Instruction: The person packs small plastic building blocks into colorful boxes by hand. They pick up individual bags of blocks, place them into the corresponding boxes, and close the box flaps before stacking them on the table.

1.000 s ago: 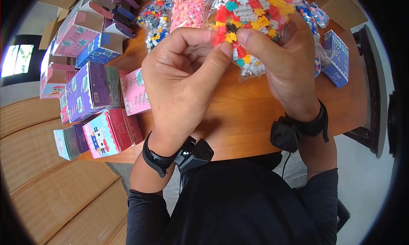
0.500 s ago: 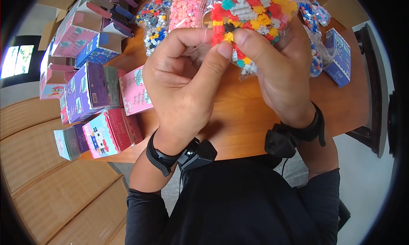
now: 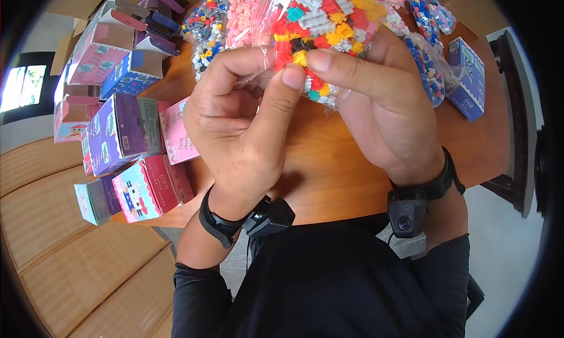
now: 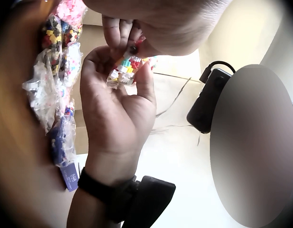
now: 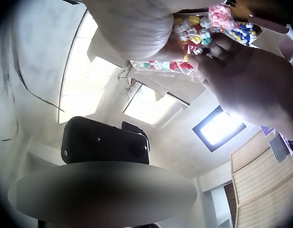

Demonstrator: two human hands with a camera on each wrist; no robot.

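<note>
Both hands hold a clear plastic bag of small toy building bricks point(image 3: 335, 29) up over the table, at the top of the head view. Red, yellow, white and teal bricks show through the film. My left hand point(image 3: 238, 126) pinches the bag's near left part, its thumb on the front and curled fingers behind. Close beside that thumb, the right hand point(image 3: 385, 97) grips the bag with its thumb, the other fingers partly hidden behind it. In the left wrist view the bag point(image 4: 122, 73) sits between both hands' fingertips. Bricks in the bag point(image 5: 194, 33) also show in the right wrist view.
More brick bags lie at the back: a pink one point(image 3: 247, 21), a mixed one point(image 3: 202, 35) and a blue one point(image 3: 426, 71). Opened cartons point(image 3: 108, 44) and printed boxes point(image 3: 147, 185) crowd the wooden table's left point(image 3: 329, 173). A blue-purple box point(image 3: 467, 79) stands right.
Both hands and the bag have shifted slightly left in the head view. The right wrist has turned, so its camera lens now faces up. Both hands keep their grip.
</note>
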